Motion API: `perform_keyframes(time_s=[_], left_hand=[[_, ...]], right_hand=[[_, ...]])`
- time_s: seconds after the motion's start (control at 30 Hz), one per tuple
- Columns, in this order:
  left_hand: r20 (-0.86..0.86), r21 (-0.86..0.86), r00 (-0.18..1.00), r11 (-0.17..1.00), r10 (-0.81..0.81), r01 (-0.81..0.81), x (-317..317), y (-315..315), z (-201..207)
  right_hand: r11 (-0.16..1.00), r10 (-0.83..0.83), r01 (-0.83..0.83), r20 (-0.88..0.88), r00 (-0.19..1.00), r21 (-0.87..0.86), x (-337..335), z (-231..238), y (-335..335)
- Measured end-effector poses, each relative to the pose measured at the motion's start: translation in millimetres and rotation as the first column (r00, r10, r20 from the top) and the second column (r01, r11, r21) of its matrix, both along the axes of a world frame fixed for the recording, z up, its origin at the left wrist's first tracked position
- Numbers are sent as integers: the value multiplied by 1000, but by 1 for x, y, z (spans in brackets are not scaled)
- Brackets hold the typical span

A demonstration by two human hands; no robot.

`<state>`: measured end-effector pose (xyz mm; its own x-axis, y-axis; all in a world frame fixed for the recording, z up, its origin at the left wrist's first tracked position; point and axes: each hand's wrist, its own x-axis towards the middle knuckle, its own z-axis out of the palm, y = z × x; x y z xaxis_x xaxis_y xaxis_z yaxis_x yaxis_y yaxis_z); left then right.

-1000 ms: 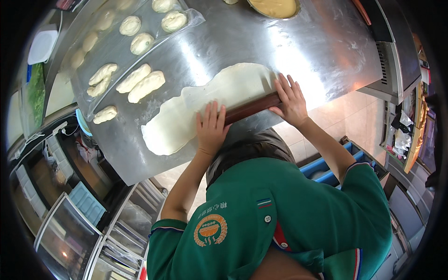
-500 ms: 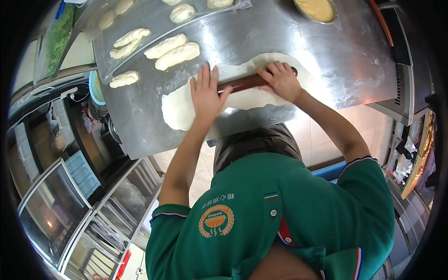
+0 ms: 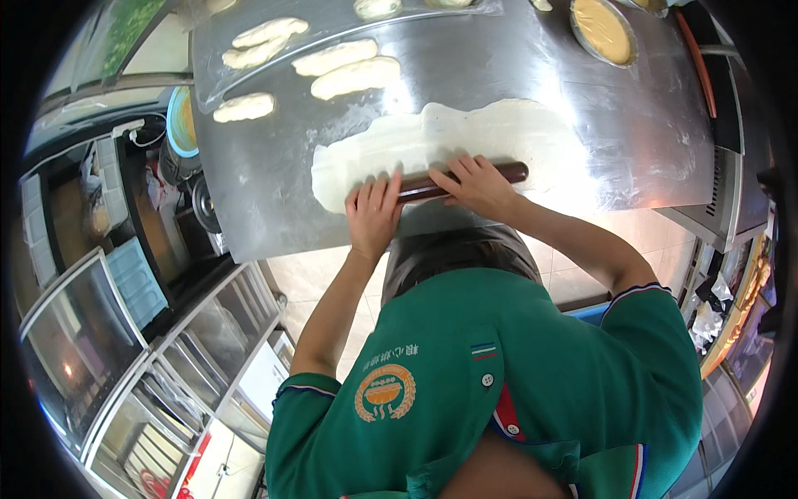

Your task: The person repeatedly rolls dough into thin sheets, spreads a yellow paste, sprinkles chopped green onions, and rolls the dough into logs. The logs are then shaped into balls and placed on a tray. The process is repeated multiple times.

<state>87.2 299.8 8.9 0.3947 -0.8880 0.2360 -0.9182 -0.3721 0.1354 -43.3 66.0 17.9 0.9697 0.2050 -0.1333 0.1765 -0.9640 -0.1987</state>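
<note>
A dark brown rolling pin (image 3: pixel 509 172) lies across the near edge of a long, thin sheet of pale dough (image 3: pixel 399 145). Over the pin's left end, my left hand (image 3: pixel 374 216) rests with its fingers bent onto the wood. My right hand (image 3: pixel 482 190) presses on the pin right of its middle, fingers curled over it. The pin's far left tip is hidden under my left hand. The dough spreads flat on the steel table (image 3: pixel 266 191), its outline wavy.
Several shaped dough pieces (image 3: pixel 356 77) sit at the back left, some under clear plastic sheeting. A bowl of yellow filling (image 3: pixel 603 33) stands at the back right. Left of the table is a blue-rimmed round container (image 3: pixel 181 122), and a metal appliance (image 3: pixel 723 200) adjoins the right end.
Both hands and the rolling pin have come back toward my body, from the dough's middle to its near edge. My left fingers, stretched out before, now bend over the pin.
</note>
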Motion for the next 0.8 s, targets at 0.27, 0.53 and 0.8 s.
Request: perform_keyframes(time_s=[0.27,0.53,0.8], left_hand=[[-156,102,976,985,152,-138,77,-4,-13],[-184,-173,960,954,212,-244,165,-58,-7],[-187,-39,946,960,266,-278,181,-46,-3]], right_hand=[[996,-68,54,232,970,69,71,-28,14],[993,-102,112,208,973,-40,139,-4,25],[987,-159,151,176,972,59,162,-25,57]])
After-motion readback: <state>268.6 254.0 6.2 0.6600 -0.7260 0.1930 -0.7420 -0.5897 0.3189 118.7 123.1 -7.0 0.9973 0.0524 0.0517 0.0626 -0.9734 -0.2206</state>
